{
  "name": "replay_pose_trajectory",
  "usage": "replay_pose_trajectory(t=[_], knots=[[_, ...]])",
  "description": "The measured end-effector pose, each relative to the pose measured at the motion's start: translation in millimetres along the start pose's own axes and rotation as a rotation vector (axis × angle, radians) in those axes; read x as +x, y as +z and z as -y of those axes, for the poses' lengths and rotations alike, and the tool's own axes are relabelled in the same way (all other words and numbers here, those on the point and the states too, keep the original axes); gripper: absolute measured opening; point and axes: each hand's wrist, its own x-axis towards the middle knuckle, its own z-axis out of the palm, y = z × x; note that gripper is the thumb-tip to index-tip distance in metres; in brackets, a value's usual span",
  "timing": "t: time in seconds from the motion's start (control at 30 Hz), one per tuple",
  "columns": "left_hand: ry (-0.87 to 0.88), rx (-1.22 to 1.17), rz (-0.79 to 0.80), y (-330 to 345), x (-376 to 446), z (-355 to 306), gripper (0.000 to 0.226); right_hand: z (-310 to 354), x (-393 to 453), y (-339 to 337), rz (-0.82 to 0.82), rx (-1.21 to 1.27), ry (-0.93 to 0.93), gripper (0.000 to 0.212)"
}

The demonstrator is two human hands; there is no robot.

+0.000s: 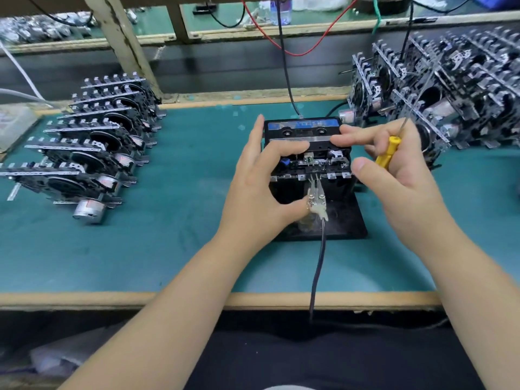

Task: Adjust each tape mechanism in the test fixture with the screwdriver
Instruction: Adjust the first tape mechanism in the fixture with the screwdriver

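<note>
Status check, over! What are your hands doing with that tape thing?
Left hand pinching clip connector at tape mechanism. Right hand holds screwdriver, tip raised. Nothing blocking.

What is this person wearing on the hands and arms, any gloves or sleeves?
Nothing. The left hand and right hand are bare, with no gloves, rings or watch in view. Both forearms are uncovered to the picture's bottom edge, and no sleeve shows.
</note>
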Motion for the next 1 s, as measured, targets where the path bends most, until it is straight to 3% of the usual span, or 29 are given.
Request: replay_pose_trajectory(t=[0.33, 0.4, 0.47, 0.5, 0.53, 0.57, 0.63, 0.67, 0.77, 0.83, 0.9, 1.0], knots=[[0.036, -0.085, -0.071, 3.8, -2.2, -0.3, 0.066, 2.4, 3.4, 0.2, -0.069, 0.076, 0.077, 0.022], [-0.118, -0.226, -0.107, 4.5, 10.7, -0.8, 0.067, 7.9, 24.4, -6.9, -0.082, 0.03, 0.151, 0.04], [-0.241, -0.44, -0.113, 4.7, 22.1, 6.7, 0.062, 17.8, 34.4, -4.4, -0.027, -0.021, 0.103, 0.032], [-0.289, -0.517, -0.124, 6.3, 28.4, 4.3, 0.059, 17.9, 36.5, 2.8, -0.049, -0.021, 0.111, 0.017], [-0.305, -0.527, -0.138, 9.1, 32.4, 3.2, 0.057, 19.4, 32.7, 8.3, -0.14, -0.137, 0.125, 0.014], [-0.319, -0.516, -0.162, 10.8, 36.3, -2.7, 0.054, 18.3, 28.3, 14.2, -0.26, -0.185, 0.164, 0.026], [-0.364, -0.532, -0.186, 9.0, 34.5, -3.3, 0.051, 29.6, 19.1, 16.5, -0.239, -0.103, 0.215, 0.034], [-0.354, -0.515, -0.163, 4.8, 31.2, -4.3, 0.051, 41.4, 17.2, 14.5, -0.138, -0.169, 0.234, 0.042], [-0.314, -0.419, -0.063, 1.2, 24.5, -8.1, 0.059, 48.7, 11.5, 4.8, -0.202, -0.37, 0.128, 0.035], [-0.115, -0.258, -0.057, 5.0, 13.9, -6.1, 0.057, 50.9, 11.2, 6.1, -0.195, -0.375, 0.175, 0.037], [0.029, -0.078, -0.038, 4.9, 2.8, 1.4, 0.059, 50.6, 10.9, 5.3, -0.088, -0.398, 0.256, 0.043], [0.02, -0.078, -0.066, 5.9, 0.2, 1.5, 0.06, 48.2, 9.0, -4.1, -0.031, -0.41, 0.277, 0.047]])
